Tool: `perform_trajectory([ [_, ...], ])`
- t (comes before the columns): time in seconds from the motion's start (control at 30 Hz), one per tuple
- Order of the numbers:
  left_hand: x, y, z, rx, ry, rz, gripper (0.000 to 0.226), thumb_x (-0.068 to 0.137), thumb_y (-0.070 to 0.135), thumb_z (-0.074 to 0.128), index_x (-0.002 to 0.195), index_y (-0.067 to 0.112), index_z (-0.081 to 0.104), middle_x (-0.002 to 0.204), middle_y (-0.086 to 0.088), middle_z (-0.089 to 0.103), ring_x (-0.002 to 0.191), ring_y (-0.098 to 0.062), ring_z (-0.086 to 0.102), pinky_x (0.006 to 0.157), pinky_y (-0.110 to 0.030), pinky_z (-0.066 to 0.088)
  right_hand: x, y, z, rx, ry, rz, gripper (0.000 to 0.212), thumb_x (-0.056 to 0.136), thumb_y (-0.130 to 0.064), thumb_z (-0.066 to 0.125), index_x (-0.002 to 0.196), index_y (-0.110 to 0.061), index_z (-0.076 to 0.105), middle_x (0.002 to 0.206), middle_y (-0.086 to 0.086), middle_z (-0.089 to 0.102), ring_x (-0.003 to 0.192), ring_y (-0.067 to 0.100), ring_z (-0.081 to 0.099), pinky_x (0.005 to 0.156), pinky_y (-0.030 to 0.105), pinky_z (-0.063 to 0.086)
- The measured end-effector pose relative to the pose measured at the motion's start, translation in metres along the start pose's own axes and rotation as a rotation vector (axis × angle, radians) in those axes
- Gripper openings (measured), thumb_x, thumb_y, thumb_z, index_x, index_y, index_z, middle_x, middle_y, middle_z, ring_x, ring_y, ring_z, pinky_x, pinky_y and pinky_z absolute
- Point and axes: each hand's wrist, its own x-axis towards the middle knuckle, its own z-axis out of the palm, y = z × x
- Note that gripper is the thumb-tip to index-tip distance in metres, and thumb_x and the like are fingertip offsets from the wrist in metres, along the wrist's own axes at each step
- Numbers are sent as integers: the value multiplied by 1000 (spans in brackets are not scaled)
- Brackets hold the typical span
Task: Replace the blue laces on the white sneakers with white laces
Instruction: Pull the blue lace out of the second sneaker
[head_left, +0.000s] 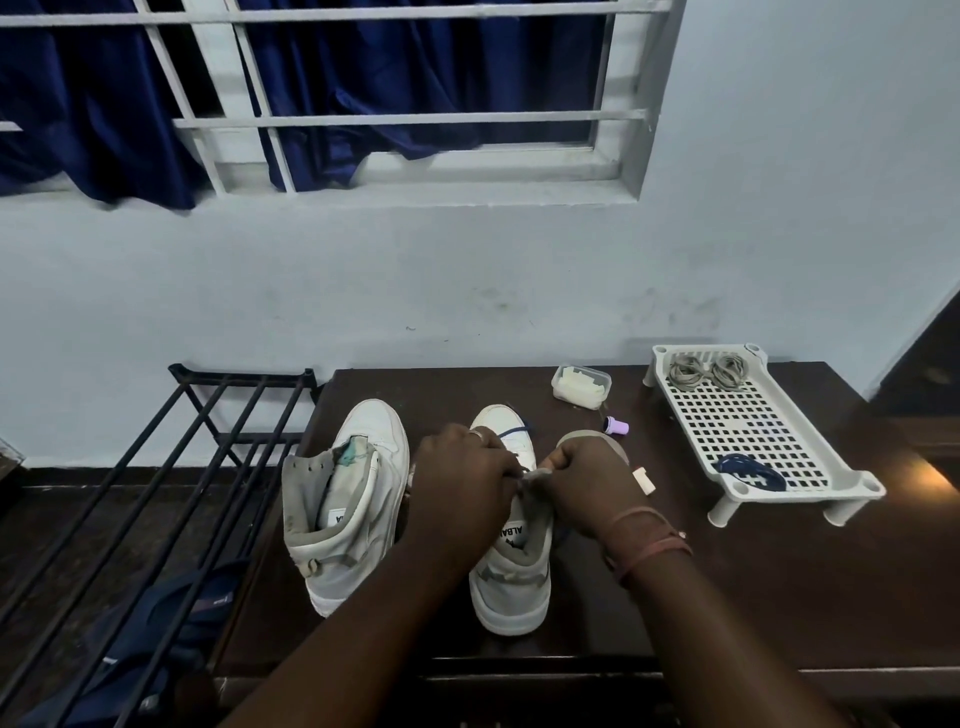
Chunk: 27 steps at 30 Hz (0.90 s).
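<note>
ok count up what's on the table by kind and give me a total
White sneakers: 2
White lace bundles: 2
Blue lace bundle: 1
Perforated tray: 1
Plastic container: 1
Small purple bottle: 1
Total: 8

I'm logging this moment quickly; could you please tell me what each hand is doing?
Left hand: curled on the right sneaker, exact hold hidden.
Right hand: pinching that sneaker's tongue.

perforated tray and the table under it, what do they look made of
Perforated tray: looks like moulded plastic, off-white and matte, given its uniform grid of holes and rounded corner legs. Table: probably wood or wood laminate, dark brown with a slight sheen, since it reflects a warm light.
</note>
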Motion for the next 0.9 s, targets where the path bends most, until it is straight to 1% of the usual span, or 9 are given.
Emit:
perform_trajectory([
  [0.07, -1, 3, -3, -119, 127, -149, 12, 78, 27, 60, 73, 29, 70, 84, 10, 69, 81, -20, 62, 68, -36, 48, 1, 1, 1, 7, 0, 13, 16, 76, -19, 72, 63, -18, 63, 66, -6, 59, 68, 14, 58, 62, 22, 46],
  [0.2, 19, -13, -33, -749, 398, -828, 11, 92, 17, 58, 93, 23, 67, 87, 13, 65, 92, -17, 65, 78, -29, 44, 1, 2, 1, 22, -6, 37, 10, 75, -18, 72, 68, -14, 67, 62, -2, 61, 63, 18, 60, 67, 27, 54],
  [0.33, 16, -25, -37, -560, 267, -543, 42, 81, 10, 61, 117, 31, 68, 102, 6, 69, 97, -21, 65, 87, -40, 54, 0, 0, 0, -2, 3, 16, 22, 75, -21, 73, 59, -18, 58, 63, -5, 58, 65, 14, 56, 55, 20, 41],
  [0.43, 4, -5, -18, -201, -8, -263, 42, 70, 32, 67, 110, 47, 71, 132, 15, 60, 129, -19, 48, 104, -42, 34, 0, -2, 1, -43, 17, 2, 25, 77, -19, 71, 58, -20, 55, 64, -6, 56, 63, 8, 51, 51, 13, 33],
  [0.5, 0, 2, -7, -15, -69, -125, 24, 67, 47, 69, 91, 46, 75, 127, 16, 64, 128, -21, 49, 97, -42, 24, -1, -1, 1, -45, 18, 1, 24, 76, -19, 72, 58, -20, 57, 63, -6, 57, 61, 9, 53, 54, 16, 41],
  [0.6, -3, 2, -3, -2, 0, -140, 11, 73, 44, 65, 77, 39, 74, 99, 20, 71, 110, -12, 58, 88, -41, 30, 0, 0, 1, -4, 1, 15, 21, 75, -18, 72, 59, -17, 60, 63, -1, 61, 62, 18, 60, 64, 30, 56],
  [0.67, 3, 5, -15, -221, 117, -292, 6, 79, 32, 65, 77, 33, 71, 88, 20, 71, 97, -5, 63, 87, -37, 41, 0, -1, 1, -6, 4, 19, 16, 75, -15, 70, 61, -15, 62, 66, 1, 64, 64, 21, 63, 66, 32, 57],
  [0.8, 21, 6, -52, -1576, 238, -785, 13, 96, 7, 54, 87, 14, 60, 85, -5, 76, 86, -24, 72, 83, -38, 55, 0, -1, 2, -45, 15, -17, 8, 78, -20, 72, 76, -14, 68, 68, -6, 60, 69, 14, 58, 59, 19, 43],
  [0.9, 23, -13, -54, -1759, 286, -1083, 18, 102, 18, 47, 88, 18, 57, 75, 0, 73, 82, -17, 71, 76, -30, 49, -2, -2, 3, -47, 1, -96, 14, 79, -15, 67, 90, -24, 64, 83, -6, 59, 79, 14, 55, 62, 19, 35],
])
